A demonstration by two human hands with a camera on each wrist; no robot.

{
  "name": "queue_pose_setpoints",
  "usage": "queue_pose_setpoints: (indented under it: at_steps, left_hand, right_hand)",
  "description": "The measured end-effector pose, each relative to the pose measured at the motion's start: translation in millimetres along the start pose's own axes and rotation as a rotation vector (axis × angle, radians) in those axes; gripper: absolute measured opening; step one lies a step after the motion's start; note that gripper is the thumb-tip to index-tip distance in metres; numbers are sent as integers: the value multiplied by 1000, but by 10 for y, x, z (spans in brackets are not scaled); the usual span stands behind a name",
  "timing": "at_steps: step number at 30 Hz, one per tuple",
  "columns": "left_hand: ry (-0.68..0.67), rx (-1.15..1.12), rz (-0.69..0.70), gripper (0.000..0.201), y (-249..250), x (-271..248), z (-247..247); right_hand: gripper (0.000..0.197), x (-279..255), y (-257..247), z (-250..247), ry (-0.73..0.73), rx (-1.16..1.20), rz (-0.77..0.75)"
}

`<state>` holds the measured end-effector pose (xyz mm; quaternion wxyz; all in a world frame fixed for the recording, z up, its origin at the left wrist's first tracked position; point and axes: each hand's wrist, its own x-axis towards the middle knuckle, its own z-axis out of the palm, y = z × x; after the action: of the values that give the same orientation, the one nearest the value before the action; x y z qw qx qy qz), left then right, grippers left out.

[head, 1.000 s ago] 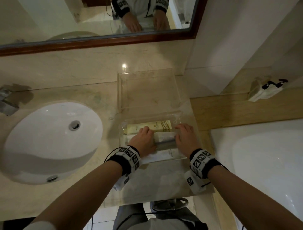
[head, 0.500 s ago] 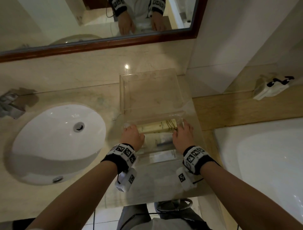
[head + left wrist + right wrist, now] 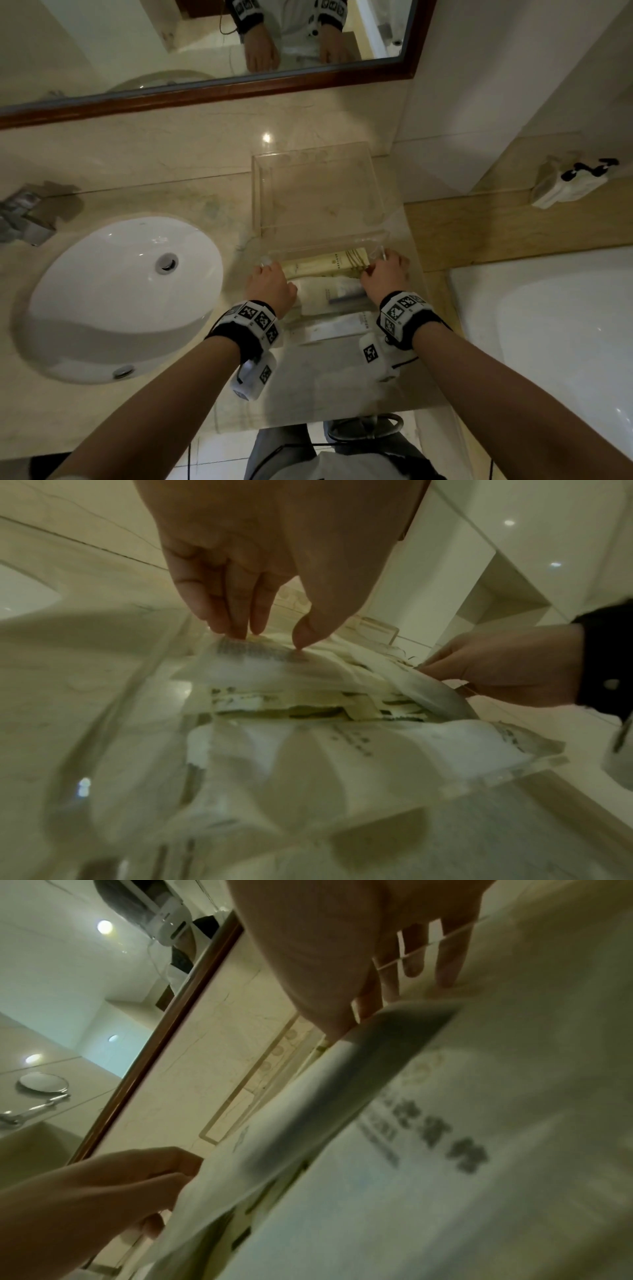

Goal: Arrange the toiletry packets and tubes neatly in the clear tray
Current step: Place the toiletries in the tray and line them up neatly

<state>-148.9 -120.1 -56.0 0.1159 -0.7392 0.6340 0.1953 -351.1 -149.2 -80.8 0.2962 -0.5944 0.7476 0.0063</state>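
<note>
Several flat toiletry packets lie in a clear tray (image 3: 376,236) on the marble counter. A yellow packet (image 3: 325,267) lies at the tray's far side. A white packet (image 3: 329,294) comes behind it and another white packet (image 3: 335,329) lies nearest me. My left hand (image 3: 270,284) is at the yellow packet's left end. Its fingers (image 3: 232,626) are straight and its thumb tip touches the top packet (image 3: 274,664). My right hand (image 3: 383,274) is at the right end, with straight fingers (image 3: 445,974) against the tray wall and its thumb on a packet edge (image 3: 394,1020).
A second clear tray (image 3: 260,192) stands empty just behind. A white sink (image 3: 120,294) and a faucet (image 3: 24,219) are to the left. A bathtub (image 3: 548,325) is on the right, with a white object (image 3: 568,181) on its ledge. A framed mirror (image 3: 205,92) hangs at the back.
Both hands have left the middle white packet. They have moved away from me to the two ends of the yellow packet.
</note>
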Motion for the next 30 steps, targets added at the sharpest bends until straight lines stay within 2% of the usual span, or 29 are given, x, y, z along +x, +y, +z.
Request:
queue_pose_setpoints:
  at_steps: [5, 10, 12, 15, 19, 21, 24, 27, 28, 30]
  left_hand:
    - [20, -5, 17, 34, 8, 9, 37]
    - [23, 24, 45, 34, -29, 29, 66]
    - [27, 30, 48, 36, -39, 28, 73]
    - [86, 31, 65, 46, -24, -11, 79]
    - [210, 14, 299, 47, 12, -107, 106]
    - [170, 81, 386, 47, 33, -132, 115]
    - [108, 154, 412, 52, 61, -134, 119]
    - [79, 149, 397, 54, 67, -132, 115]
    - [77, 131, 386, 54, 59, -130, 111]
    - [100, 104, 367, 51, 24, -129, 92]
  right_hand:
    - [51, 13, -90, -27, -32, -55, 29]
    - [52, 17, -114, -34, 3, -63, 12]
    - [49, 25, -69, -22, 45, -54, -14]
    - [33, 47, -2, 8, 88, -4, -48]
    - [25, 33, 36, 3, 106, 71, -63]
    - [24, -8, 45, -24, 116, 113, -68]
    - [35, -91, 47, -11, 139, 148, -104]
    - [47, -198, 20, 33, 180, 88, -169]
    - [47, -226, 10, 48, 185, 44, -227]
    - [36, -275, -41, 78, 164, -70, -445]
